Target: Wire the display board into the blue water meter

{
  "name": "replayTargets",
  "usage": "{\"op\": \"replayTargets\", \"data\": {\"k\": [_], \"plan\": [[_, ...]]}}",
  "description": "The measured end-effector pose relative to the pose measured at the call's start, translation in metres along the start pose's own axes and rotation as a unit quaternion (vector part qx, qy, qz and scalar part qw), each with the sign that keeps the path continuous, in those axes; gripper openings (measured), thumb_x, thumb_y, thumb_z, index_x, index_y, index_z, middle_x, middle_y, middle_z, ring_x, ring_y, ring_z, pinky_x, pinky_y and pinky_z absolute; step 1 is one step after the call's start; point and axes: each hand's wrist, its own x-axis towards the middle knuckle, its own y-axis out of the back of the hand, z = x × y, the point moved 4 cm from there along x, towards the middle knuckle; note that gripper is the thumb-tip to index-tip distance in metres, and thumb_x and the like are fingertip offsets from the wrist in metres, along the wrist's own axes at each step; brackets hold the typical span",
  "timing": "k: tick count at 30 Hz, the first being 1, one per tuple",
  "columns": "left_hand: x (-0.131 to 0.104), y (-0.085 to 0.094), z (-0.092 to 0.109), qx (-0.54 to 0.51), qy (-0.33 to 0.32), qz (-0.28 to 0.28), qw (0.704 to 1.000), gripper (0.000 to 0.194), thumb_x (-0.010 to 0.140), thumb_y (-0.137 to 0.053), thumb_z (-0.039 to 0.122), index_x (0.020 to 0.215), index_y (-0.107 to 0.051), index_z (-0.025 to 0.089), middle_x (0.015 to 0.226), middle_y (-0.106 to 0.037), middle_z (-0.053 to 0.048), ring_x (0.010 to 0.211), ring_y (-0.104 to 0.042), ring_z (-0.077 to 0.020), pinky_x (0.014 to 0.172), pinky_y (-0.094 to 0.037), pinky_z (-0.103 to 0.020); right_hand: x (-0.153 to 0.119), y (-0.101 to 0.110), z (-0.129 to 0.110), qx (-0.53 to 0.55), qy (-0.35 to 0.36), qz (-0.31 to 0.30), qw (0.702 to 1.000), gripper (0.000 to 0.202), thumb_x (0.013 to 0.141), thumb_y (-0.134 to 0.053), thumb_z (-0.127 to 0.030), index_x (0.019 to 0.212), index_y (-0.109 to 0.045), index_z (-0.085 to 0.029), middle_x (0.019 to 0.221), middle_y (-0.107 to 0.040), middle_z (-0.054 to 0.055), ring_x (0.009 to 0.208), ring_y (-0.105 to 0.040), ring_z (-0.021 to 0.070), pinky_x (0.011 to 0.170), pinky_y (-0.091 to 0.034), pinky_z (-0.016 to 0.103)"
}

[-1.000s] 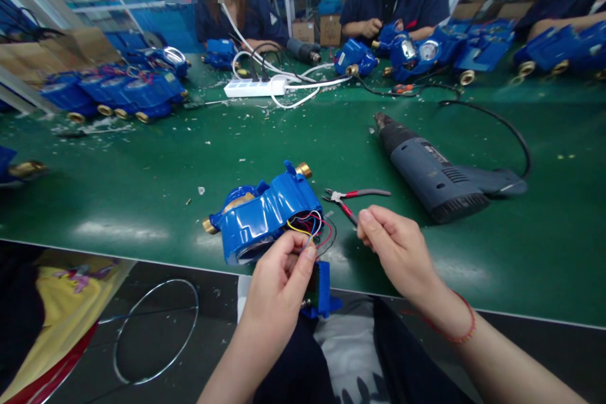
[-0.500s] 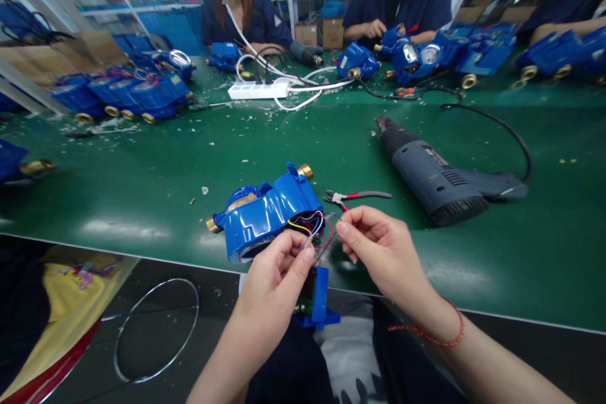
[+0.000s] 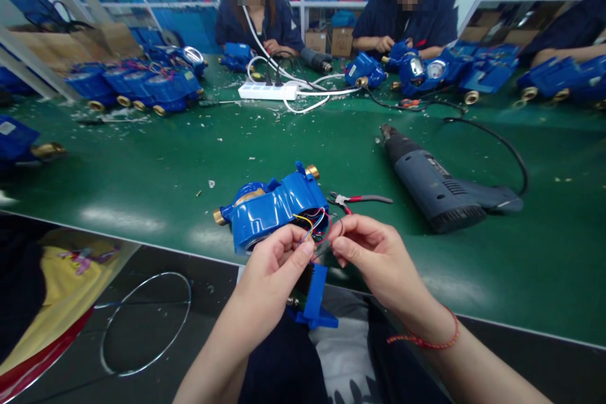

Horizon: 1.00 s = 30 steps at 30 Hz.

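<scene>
A blue water meter [image 3: 279, 205] with brass ends lies on the green table in front of me. Thin coloured wires [image 3: 316, 222] come out of its open right side. My left hand [image 3: 279, 265] pinches several of these wires close to the housing. Just to the right, my right hand [image 3: 367, 243] has thumb and forefinger together on a thin dark wire. Below my left fingers hangs a blue plastic part [image 3: 316, 297] with a circuit board, partly hidden by that hand. Behind my right hand lie side cutters [image 3: 360, 199] with red and grey handles.
A heat gun [image 3: 440, 180] lies on the right with its cable running back. Further off are a white power strip [image 3: 267, 91] and rows of blue meters [image 3: 142, 85]. Two co-workers [image 3: 402, 19] sit across the table [image 3: 142, 183]; another person's arm shows at far right.
My right hand has moved slightly left and down, closer to my left hand. The whole view has shifted a little. My left hand keeps its pinch on the wires.
</scene>
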Motion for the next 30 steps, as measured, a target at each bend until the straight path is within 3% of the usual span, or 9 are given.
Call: {"op": "replayTargets", "data": {"k": [4, 9, 16, 22, 26, 30], "plan": [[-0.002, 0.002, 0.001, -0.011, 0.005, 0.002, 1.000, 0.027, 0.080, -0.068, 0.041, 0.075, -0.059, 0.017, 0.066, -0.058, 0.004, 0.059, -0.050, -0.0088, 0.055, -0.037, -0.020, 0.003, -0.001, -0.009, -0.131, 0.063, 0.030, 0.989, 0.014, 0.083, -0.063, -0.023, 0.070, -0.061, -0.017, 0.061, -0.055, -0.003, 0.054, -0.046, 0.0087, 0.050, -0.037, 0.020], [0.000, -0.001, 0.001, -0.025, 0.012, 0.013, 1.000, 0.027, 0.075, -0.072, 0.040, 0.074, -0.060, 0.017, 0.066, -0.060, 0.003, 0.062, -0.054, -0.0108, 0.059, -0.041, -0.021, 0.001, -0.001, -0.021, -0.276, 0.182, 0.063, 0.942, 0.017, 0.080, -0.055, -0.009, 0.065, -0.058, -0.017, 0.062, -0.056, -0.002, 0.057, -0.046, 0.0094, 0.054, -0.035, 0.022], [-0.001, 0.000, 0.000, -0.028, 0.018, 0.022, 0.999, 0.026, 0.077, -0.070, 0.040, 0.072, -0.059, 0.017, 0.064, -0.058, 0.004, 0.060, -0.052, -0.0101, 0.057, -0.039, -0.021, 0.001, 0.034, -0.015, -0.278, 0.111, 0.161, 0.941, 0.019, 0.084, -0.056, -0.020, 0.066, -0.059, -0.018, 0.055, -0.051, -0.003, 0.049, -0.044, 0.0102, 0.047, -0.034, 0.023], [-0.002, -0.001, -0.003, -0.026, 0.009, 0.015, 1.000, 0.026, 0.079, -0.069, 0.041, 0.076, -0.059, 0.016, 0.067, -0.058, 0.003, 0.062, -0.051, -0.0105, 0.058, -0.039, -0.021, -0.018, 0.004, -0.038, -0.277, 0.215, 0.093, 0.932, 0.014, 0.092, -0.057, -0.017, 0.087, -0.070, -0.018, 0.072, -0.061, -0.001, 0.063, -0.052, 0.0089, 0.057, -0.040, 0.021], [-0.003, -0.002, -0.002, -0.029, 0.000, 0.008, 1.000, 0.028, 0.080, -0.068, 0.042, 0.076, -0.059, 0.016, 0.069, -0.054, 0.003, 0.063, -0.048, -0.0105, 0.059, -0.039, -0.022, -0.013, -0.012, -0.031, -0.241, 0.170, 0.064, 0.953, 0.003, 0.084, -0.068, -0.016, 0.083, -0.071, -0.017, 0.065, -0.057, -0.003, 0.058, -0.050, 0.0087, 0.052, -0.037, 0.020], [-0.003, -0.003, -0.001, -0.017, -0.007, 0.001, 1.000, 0.025, 0.082, -0.065, 0.040, 0.076, -0.058, 0.016, 0.069, -0.055, 0.002, 0.065, -0.048, -0.0117, 0.060, -0.040, -0.023, -0.006, -0.016, -0.025, -0.225, 0.149, 0.051, 0.962, 0.012, 0.085, -0.065, -0.016, 0.073, -0.065, -0.018, 0.066, -0.059, -0.002, 0.059, -0.050, 0.0104, 0.053, -0.038, 0.023]]}}
